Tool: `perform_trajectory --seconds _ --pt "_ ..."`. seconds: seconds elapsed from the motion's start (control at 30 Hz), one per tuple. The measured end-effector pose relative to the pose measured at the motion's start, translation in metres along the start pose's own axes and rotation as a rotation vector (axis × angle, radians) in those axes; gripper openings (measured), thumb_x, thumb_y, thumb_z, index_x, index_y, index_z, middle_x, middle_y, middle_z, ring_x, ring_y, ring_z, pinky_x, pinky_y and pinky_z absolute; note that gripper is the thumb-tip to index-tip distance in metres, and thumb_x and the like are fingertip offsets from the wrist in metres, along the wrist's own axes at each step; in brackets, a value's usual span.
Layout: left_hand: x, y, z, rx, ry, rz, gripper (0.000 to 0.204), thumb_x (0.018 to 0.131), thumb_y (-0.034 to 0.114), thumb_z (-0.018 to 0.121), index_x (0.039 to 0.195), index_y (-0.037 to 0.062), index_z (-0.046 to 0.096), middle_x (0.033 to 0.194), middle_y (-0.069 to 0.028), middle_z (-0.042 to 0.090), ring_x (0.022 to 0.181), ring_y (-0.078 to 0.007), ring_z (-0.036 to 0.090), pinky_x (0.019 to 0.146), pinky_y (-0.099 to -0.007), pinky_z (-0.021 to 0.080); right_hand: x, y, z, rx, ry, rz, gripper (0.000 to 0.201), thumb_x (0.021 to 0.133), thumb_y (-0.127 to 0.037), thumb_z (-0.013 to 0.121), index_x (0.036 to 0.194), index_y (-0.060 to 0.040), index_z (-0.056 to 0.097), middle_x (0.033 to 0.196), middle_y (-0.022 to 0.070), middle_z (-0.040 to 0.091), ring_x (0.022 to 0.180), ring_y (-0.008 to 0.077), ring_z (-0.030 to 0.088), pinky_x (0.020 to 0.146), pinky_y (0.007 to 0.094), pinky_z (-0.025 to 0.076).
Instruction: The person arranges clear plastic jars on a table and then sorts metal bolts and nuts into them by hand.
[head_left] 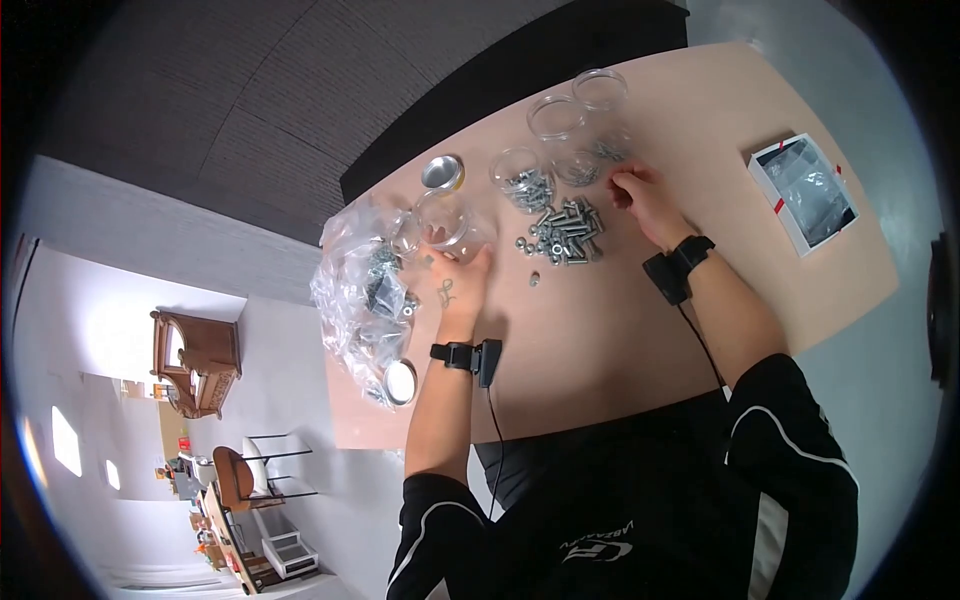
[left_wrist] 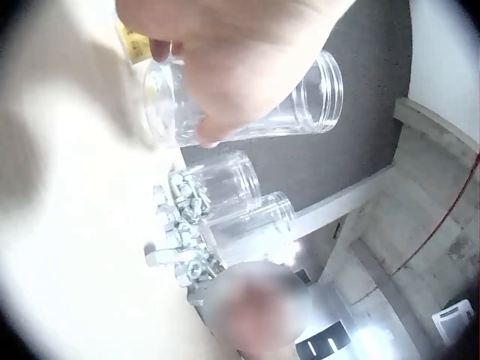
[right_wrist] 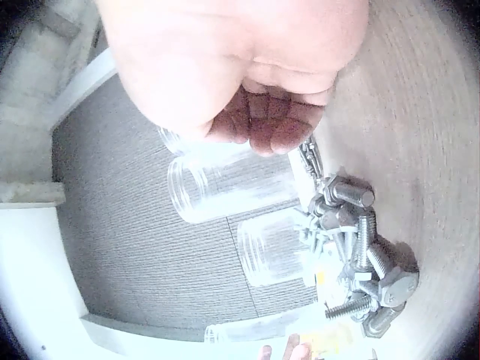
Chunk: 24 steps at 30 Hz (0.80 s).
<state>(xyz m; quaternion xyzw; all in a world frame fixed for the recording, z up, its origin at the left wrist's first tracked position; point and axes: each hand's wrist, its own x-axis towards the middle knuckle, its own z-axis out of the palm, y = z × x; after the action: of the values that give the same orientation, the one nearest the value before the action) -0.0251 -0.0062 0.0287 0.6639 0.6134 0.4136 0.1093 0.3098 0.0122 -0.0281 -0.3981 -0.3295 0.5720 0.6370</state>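
Note:
My left hand (head_left: 457,285) grips a clear jar (left_wrist: 281,112) around its side, left of the bolt pile; no contents show through its wall. My right hand (head_left: 650,205) is to the right of the pile, with fingers (right_wrist: 277,124) curled in towards the palm. Nothing shows between those fingers, and the inside of the palm is in shadow. Large silver bolts (head_left: 570,232) with nuts lie heaped between the hands. Behind them stands a jar (head_left: 516,160) with hardware in its bottom. Small screws (head_left: 608,150) gather just beyond the right fingertips.
More clear jars (head_left: 557,118) stand at the far edge. A round metal-topped container (head_left: 442,172) is behind the left hand. To the left spreads a crumpled plastic bag (head_left: 345,290) with dark hardware, and a round lid (head_left: 400,382) lies nearer. A white box (head_left: 805,190) holding plastic-wrapped contents sits right.

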Motion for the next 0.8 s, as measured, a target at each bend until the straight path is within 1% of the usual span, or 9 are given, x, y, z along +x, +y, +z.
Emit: perform_trajectory --seconds 0.03,0.1,0.13,0.2,0.3,0.43,0.5,0.7,0.8 --pt "0.000 -0.005 0.005 -0.004 0.003 -0.001 0.101 0.081 0.019 0.092 0.155 -0.0033 0.027 0.137 -0.0239 0.059 0.124 -0.0328 0.065 0.103 -0.0414 0.053 0.000 -0.001 0.000 -0.004 -0.002 -0.002 0.009 0.104 -0.012 0.061 0.107 -0.0068 0.067 0.095 0.0037 0.070 0.082 0.0124 0.064 0.072 0.0289 0.053" --pt "0.003 -0.026 0.021 -0.283 -0.001 -0.056 0.101 0.083 0.016 0.089 0.157 -0.0054 0.024 0.141 -0.0273 0.058 0.126 -0.0395 0.064 0.108 -0.0434 0.051 0.000 0.000 -0.002 0.008 -0.015 -0.006 0.009 0.104 -0.012 0.062 0.107 -0.0065 0.067 0.095 0.0040 0.070 0.082 0.0128 0.064 0.073 0.0294 0.053" --pt "0.005 -0.031 0.025 -0.285 0.000 -0.058 0.101 0.083 0.016 0.089 0.157 -0.0054 0.024 0.141 -0.0273 0.058 0.126 -0.0395 0.064 0.108 -0.0434 0.051 0.000 0.000 -0.003 0.005 -0.015 -0.006 0.009 0.104 -0.012 0.062 0.107 -0.0065 0.067 0.095 0.0040 0.070 0.082 0.0128 0.064 0.073 0.0294 0.053" --pt "0.010 -0.042 0.032 -0.376 -0.067 -0.223 0.101 0.084 0.013 0.088 0.158 -0.0060 0.021 0.146 -0.0283 0.054 0.130 -0.0397 0.062 0.109 -0.0436 0.051 0.002 0.002 -0.004 0.022 -0.026 0.000 0.009 0.104 -0.012 0.062 0.108 -0.0061 0.067 0.095 0.0043 0.070 0.081 0.0131 0.064 0.074 0.0303 0.053" --pt "0.005 -0.025 0.034 -0.479 0.008 -0.159 0.100 0.086 0.013 0.086 0.159 -0.0067 0.021 0.148 -0.0289 0.053 0.131 -0.0382 0.062 0.110 -0.0429 0.050 0.002 0.004 -0.004 0.057 -0.022 -0.001 0.009 0.105 -0.012 0.061 0.108 -0.0053 0.067 0.095 0.0050 0.070 0.081 0.0136 0.064 0.075 0.0309 0.054" --pt "0.004 -0.027 0.044 -0.489 0.049 -0.116 0.097 0.088 0.012 0.085 0.159 -0.0065 0.022 0.151 -0.0296 0.051 0.133 -0.0377 0.060 0.112 -0.0431 0.048 0.000 -0.004 -0.002 0.023 -0.007 0.004 0.010 0.105 -0.012 0.061 0.109 -0.0044 0.067 0.096 0.0060 0.071 0.081 0.0139 0.065 0.074 0.0307 0.054" --pt "0.000 -0.019 0.043 -0.398 0.078 -0.154 0.098 0.087 0.015 0.087 0.159 -0.0061 0.025 0.149 -0.0298 0.053 0.134 -0.0370 0.059 0.113 -0.0422 0.047 0.001 -0.001 -0.004 0.043 -0.017 -0.005 0.013 0.103 -0.013 0.064 0.111 -0.0028 0.066 0.096 0.0062 0.072 0.082 0.0140 0.067 0.073 0.0305 0.056" --pt "0.001 -0.004 0.043 -0.172 0.133 -0.138 0.099 0.082 0.025 0.091 0.156 -0.0075 0.034 0.139 -0.0317 0.062 0.131 -0.0399 0.061 0.110 -0.0425 0.049 0.003 0.004 -0.011 0.120 -0.028 -0.002 0.012 0.104 -0.011 0.064 0.112 -0.0033 0.067 0.097 0.0073 0.072 0.082 0.0153 0.067 0.074 0.0309 0.056" --pt "0.002 -0.001 0.045 -0.109 0.146 -0.190 0.100 0.080 0.027 0.092 0.156 -0.0077 0.036 0.139 -0.0323 0.062 0.130 -0.0418 0.062 0.109 -0.0435 0.050 0.006 0.006 -0.014 0.137 -0.031 -0.011 0.011 0.104 -0.010 0.062 0.112 -0.0040 0.068 0.097 0.0074 0.072 0.083 0.0157 0.067 0.074 0.0310 0.056"
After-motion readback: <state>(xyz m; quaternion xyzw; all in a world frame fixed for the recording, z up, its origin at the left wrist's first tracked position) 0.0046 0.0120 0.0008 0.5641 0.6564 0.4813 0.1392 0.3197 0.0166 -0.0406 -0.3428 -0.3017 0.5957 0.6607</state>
